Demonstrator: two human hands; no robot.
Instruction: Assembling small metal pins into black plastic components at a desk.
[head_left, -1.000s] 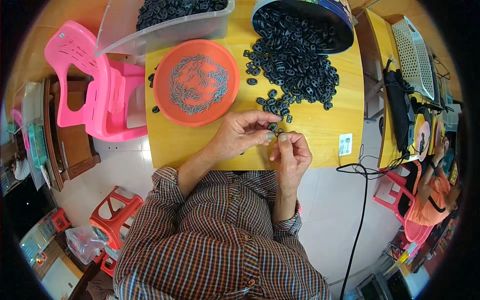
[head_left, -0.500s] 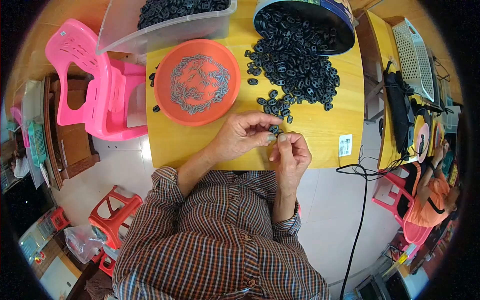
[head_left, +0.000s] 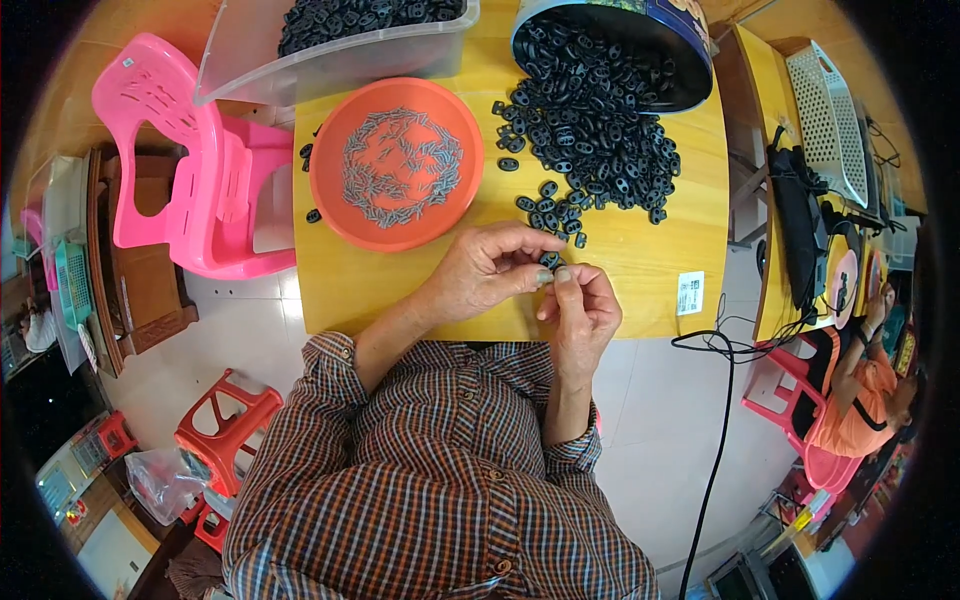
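Observation:
Close to the table's near edge, my left hand (head_left: pixel 488 272) pinches a small black oval two-holed plastic piece (head_left: pixel 550 259) between thumb and fingers. My right hand (head_left: pixel 583 305) meets it from the right, its thumb and forefinger closed at the same piece; anything smaller between these fingertips is hidden. Just beyond my hands lies a loose heap of similar black pieces (head_left: pixel 600 150), spilling from a round tin (head_left: pixel 690 60) on its side. Left of the heap, an orange-red plate (head_left: pixel 330 190) holds many small grey metal pins (head_left: pixel 440 185).
A clear plastic bin (head_left: pixel 360 75) with more black pieces stands at the back left of the yellow table (head_left: pixel 400 290). A white label (head_left: pixel 690 293) and a black cable (head_left: pixel 722 420) are at the right edge. A pink chair (head_left: pixel 190 190) stands left; another person (head_left: pixel 860 400) sits far right.
The black piece between my fingertips has turned slightly, and my right fingertips sit closer against it. Otherwise both hands stay nearly in place.

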